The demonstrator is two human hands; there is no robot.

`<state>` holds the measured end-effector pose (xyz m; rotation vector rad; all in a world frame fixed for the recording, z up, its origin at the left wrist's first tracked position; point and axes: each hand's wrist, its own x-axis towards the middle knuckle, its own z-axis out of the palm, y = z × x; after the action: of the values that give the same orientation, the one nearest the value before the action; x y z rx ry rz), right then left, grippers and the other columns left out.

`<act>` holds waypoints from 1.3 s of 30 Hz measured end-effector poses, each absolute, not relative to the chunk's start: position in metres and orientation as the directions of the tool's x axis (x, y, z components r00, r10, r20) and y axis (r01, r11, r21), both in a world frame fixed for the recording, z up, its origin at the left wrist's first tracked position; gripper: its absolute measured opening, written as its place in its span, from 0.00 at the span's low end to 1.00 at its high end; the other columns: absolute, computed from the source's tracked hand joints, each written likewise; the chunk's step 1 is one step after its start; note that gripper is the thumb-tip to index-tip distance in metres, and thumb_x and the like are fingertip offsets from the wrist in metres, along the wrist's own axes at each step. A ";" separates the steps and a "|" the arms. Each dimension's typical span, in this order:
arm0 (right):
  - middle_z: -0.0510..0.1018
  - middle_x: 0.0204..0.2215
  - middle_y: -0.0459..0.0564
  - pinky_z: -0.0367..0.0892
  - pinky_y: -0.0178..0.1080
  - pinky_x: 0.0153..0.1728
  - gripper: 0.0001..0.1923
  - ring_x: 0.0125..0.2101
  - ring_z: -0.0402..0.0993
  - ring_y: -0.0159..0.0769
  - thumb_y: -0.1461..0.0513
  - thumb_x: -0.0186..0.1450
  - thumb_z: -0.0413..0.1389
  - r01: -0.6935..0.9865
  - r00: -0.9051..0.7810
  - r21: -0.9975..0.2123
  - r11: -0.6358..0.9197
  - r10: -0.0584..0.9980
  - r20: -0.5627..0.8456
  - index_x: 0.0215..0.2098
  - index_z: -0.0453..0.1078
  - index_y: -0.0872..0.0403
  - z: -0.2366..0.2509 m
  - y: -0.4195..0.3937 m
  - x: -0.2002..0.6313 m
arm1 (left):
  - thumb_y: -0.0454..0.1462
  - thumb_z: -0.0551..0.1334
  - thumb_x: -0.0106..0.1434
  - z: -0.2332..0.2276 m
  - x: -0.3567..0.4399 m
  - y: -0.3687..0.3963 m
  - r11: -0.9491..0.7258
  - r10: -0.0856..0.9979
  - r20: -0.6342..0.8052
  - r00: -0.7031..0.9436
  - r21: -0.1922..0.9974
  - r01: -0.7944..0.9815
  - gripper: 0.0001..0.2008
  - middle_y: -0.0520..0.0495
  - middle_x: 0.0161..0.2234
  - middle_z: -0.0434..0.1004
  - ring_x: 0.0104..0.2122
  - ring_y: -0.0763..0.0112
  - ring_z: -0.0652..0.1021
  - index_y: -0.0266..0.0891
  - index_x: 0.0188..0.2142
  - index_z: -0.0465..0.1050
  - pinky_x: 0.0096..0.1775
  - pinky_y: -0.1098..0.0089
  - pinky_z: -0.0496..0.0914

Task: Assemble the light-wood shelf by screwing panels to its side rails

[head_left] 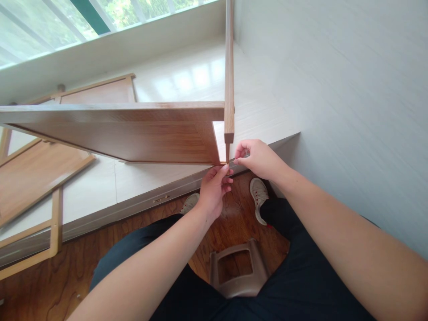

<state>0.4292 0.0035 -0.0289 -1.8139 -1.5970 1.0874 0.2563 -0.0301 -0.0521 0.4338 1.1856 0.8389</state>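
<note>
A wooden panel (127,133) juts out from the left, joined at its right end to an upright wooden post (229,80). My left hand (214,189) pinches the panel's lower near corner, just under the post's narrow bottom peg. My right hand (257,158) is beside that peg on its right, fingers pinched together on something small that I cannot make out. Both hands meet at the joint, over the edge of a white platform (187,80).
More wooden frame pieces (36,174) lie on the platform at the left. A white wall (351,89) rises on the right. A brown plastic stool (239,272) sits between my legs on the wooden floor (50,281). Windows run along the back.
</note>
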 end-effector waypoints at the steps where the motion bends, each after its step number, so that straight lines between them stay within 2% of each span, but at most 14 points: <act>1: 0.81 0.32 0.47 0.63 0.39 0.40 0.03 0.36 0.74 0.38 0.66 0.60 0.64 0.583 -0.001 -0.787 -0.201 0.969 -0.249 0.30 0.75 0.53 -0.029 0.003 0.429 | 0.48 0.79 0.48 -0.052 0.256 -0.030 0.633 0.764 -0.632 0.132 0.694 -0.342 0.23 0.51 0.34 0.81 0.27 0.79 0.74 0.39 0.36 0.76 0.26 0.77 0.64; 23: 0.82 0.32 0.48 0.65 0.39 0.38 0.04 0.35 0.76 0.39 0.67 0.59 0.63 0.603 -0.025 -0.767 -0.219 0.956 -0.292 0.29 0.74 0.53 -0.024 -0.002 0.426 | 0.48 0.78 0.50 -0.053 0.258 -0.031 0.629 0.765 -0.632 0.125 0.691 -0.358 0.21 0.50 0.34 0.80 0.26 0.79 0.74 0.38 0.36 0.76 0.26 0.76 0.63; 39: 0.82 0.30 0.47 0.65 0.40 0.39 0.04 0.34 0.75 0.39 0.66 0.59 0.62 0.524 0.045 -0.822 -0.223 0.971 -0.234 0.28 0.73 0.53 -0.023 -0.006 0.421 | 0.48 0.79 0.50 -0.048 0.260 -0.028 0.654 0.739 -0.662 0.124 0.660 -0.371 0.23 0.51 0.32 0.79 0.25 0.79 0.73 0.39 0.37 0.75 0.25 0.77 0.62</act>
<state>0.4213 -0.0058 -0.0234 -1.7962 -1.5027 1.0907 0.2598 -0.0281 -0.0485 0.3737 1.1933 0.8367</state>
